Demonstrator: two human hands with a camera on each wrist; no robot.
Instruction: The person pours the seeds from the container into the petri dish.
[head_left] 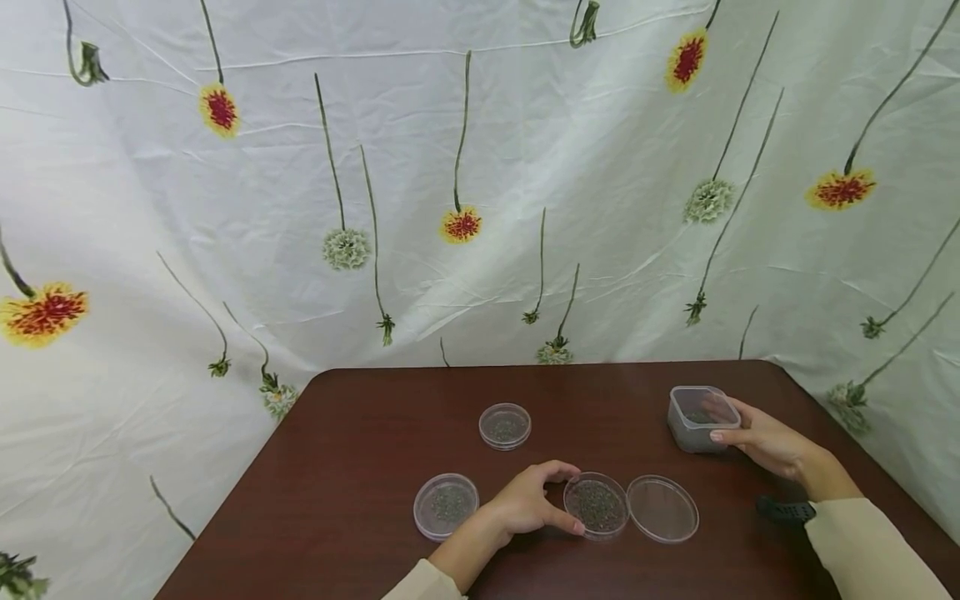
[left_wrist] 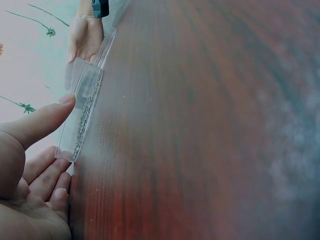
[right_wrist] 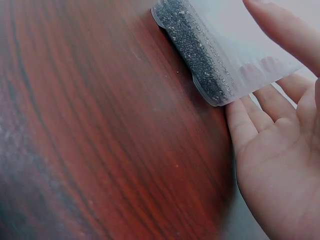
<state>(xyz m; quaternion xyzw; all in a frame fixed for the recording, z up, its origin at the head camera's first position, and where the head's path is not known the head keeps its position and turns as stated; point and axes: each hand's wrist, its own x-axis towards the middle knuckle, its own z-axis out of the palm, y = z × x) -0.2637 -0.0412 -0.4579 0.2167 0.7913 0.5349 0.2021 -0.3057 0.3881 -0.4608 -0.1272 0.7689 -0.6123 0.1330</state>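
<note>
My left hand (head_left: 525,502) holds the rim of a clear petri dish (head_left: 597,505) that has small dark seeds spread in it. In the left wrist view, the thumb lies on the near side of the dish (left_wrist: 82,117) and the fingers reach the other side. My right hand (head_left: 772,440) grips a clear square plastic tub (head_left: 686,432), thumb on one side and fingers on another. In the right wrist view, a layer of dark seeds (right_wrist: 187,50) fills the tub's bottom; it stands upright on the table.
Right beside the held dish lies a clear round lid (head_left: 663,510). Two more petri dishes with seeds stand on the brown table (head_left: 360,467): one dish (head_left: 446,507) left of my left hand, another dish (head_left: 505,426) farther back. A flowered cloth (head_left: 420,292) hangs behind the table.
</note>
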